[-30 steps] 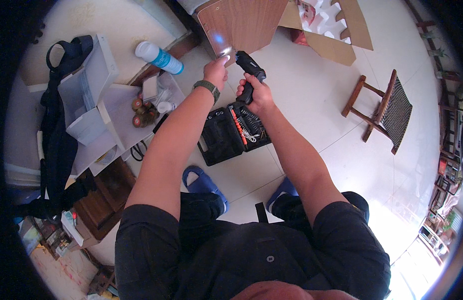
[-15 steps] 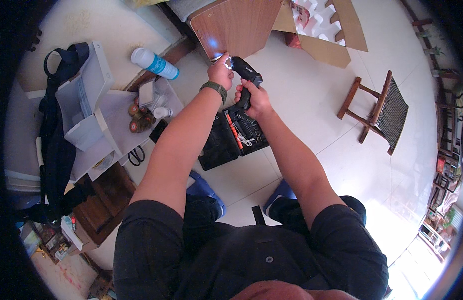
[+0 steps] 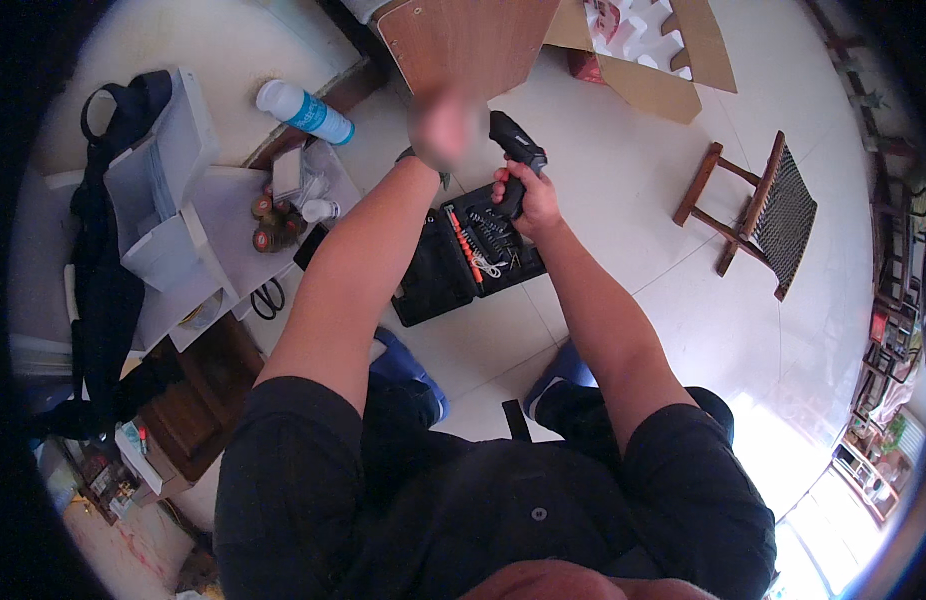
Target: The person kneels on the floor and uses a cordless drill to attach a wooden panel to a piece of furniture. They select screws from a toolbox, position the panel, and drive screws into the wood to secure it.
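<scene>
Right hand (image 3: 538,205) has its fingers curled snug around the grip of a black power screwdriver (image 3: 516,140), which sits just right of the left hand (image 3: 446,128), nose toward the brown wooden panel (image 3: 473,45). Left one's a blur over the panel's lower edge, so can't tell if it's open or gripping anything. Open black tool case (image 3: 438,288) is on the floor below.

left hand (image 3: 445,128) blurred, its hold unreadable, wooden panel (image 3: 473,45) and cardboard box (image 3: 713,45) cut off by the top edge
</scene>
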Motion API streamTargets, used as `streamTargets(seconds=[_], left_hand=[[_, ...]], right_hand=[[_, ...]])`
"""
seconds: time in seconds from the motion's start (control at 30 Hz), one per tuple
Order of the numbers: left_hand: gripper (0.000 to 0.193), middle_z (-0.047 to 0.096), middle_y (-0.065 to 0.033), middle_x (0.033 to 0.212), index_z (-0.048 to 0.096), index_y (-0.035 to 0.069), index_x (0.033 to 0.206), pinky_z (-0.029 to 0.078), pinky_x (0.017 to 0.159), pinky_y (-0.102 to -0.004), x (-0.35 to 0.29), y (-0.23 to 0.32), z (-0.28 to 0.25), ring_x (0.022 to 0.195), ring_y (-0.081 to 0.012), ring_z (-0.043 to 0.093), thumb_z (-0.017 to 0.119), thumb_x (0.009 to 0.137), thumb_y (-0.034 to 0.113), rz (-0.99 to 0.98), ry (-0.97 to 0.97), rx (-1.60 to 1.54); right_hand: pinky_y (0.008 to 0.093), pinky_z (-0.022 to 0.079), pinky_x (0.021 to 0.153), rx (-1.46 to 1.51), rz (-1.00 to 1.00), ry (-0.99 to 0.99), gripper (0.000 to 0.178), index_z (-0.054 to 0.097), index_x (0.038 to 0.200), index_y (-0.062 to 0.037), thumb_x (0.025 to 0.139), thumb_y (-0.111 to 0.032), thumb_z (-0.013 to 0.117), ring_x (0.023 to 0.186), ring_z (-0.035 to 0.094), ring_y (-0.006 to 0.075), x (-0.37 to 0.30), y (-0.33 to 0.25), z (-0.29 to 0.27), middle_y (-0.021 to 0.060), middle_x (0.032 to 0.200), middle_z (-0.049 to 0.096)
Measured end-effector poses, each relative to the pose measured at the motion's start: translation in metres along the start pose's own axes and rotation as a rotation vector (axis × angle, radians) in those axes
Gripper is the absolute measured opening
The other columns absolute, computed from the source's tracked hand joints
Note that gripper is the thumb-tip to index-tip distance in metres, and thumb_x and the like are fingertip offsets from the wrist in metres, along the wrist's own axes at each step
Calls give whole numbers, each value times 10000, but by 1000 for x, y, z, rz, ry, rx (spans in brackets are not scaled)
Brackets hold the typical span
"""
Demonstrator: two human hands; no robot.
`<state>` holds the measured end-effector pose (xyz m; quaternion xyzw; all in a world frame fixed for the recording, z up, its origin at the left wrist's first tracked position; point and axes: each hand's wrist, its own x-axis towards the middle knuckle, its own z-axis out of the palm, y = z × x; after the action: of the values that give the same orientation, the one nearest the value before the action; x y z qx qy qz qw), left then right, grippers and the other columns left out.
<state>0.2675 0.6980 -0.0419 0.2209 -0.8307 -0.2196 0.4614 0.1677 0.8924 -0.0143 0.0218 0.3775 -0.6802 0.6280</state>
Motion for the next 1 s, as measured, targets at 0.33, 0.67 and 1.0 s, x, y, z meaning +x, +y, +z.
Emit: streamTargets(seconds=[0.33, 0.67, 1.0], left_hand=[[161, 639, -108, 943, 648, 48, 991, 500, 749, -381, 21, 36, 13, 868, -275, 616, 617, 834, 66, -2, -35, 19], [202, 638, -116, 991, 644, 67, 1018, 497, 776, -371, 13, 1, 22, 917, -271, 621, 649, 824, 121, -144, -163, 132], [233, 635, -115, 1001, 625, 59, 1046, 489, 813, -400, -1, 9, 5, 952, -292, 611, 635, 812, 60, -59, -25, 106]], right_hand=[[334, 510, 575, 16, -139, 101, 223, 508, 1072, -47, 898, -141, 610, 636, 579, 195, -3, -20, -17, 108, 811, 592], [340, 514, 557, -21, -117, 76, 167, 528, 1013, -45, 889, -115, 613, 615, 589, 211, -7, -12, -13, 110, 800, 601], [336, 510, 554, -15, -124, 84, 161, 535, 995, -41, 881, -118, 620, 622, 590, 208, -9, -11, -11, 100, 790, 599]])
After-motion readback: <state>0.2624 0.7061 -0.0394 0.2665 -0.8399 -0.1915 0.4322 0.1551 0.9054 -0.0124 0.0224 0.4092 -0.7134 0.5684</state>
